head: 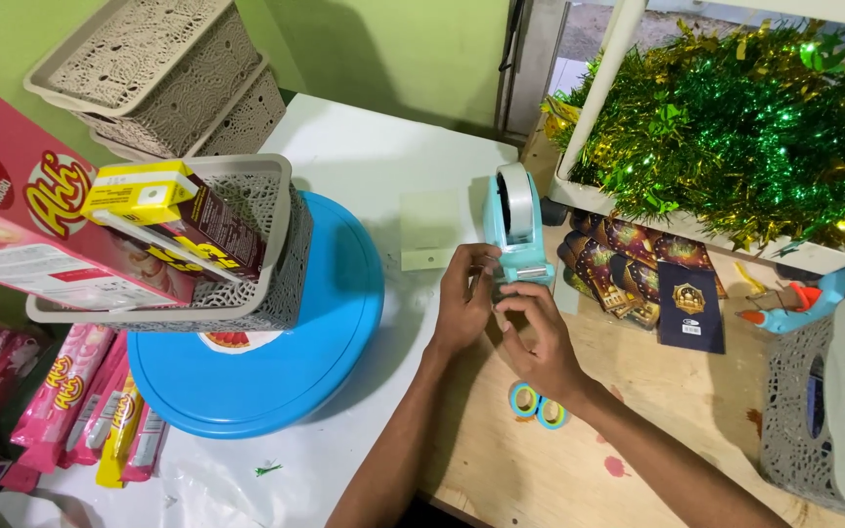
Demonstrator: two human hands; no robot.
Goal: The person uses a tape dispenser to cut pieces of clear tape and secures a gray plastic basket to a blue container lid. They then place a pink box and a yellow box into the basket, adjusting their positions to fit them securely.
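A grey lattice basket (pixel 281 244) holding boxes rests on a blue round tray (pixel 344 323). Right of it, the left hand (pixel 464 298) and right hand (pixel 540 337) meet with fingers pinched at the front of the teal tape dispenser (pixel 515 230), which stands upright on the worktop (pixel 383 166). Green-gold tinsel (pixel 735 117) fills the far right.

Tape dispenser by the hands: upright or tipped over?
Upright. The tape dispenser stands on its base on the table, roll on top, both hands at its front end.
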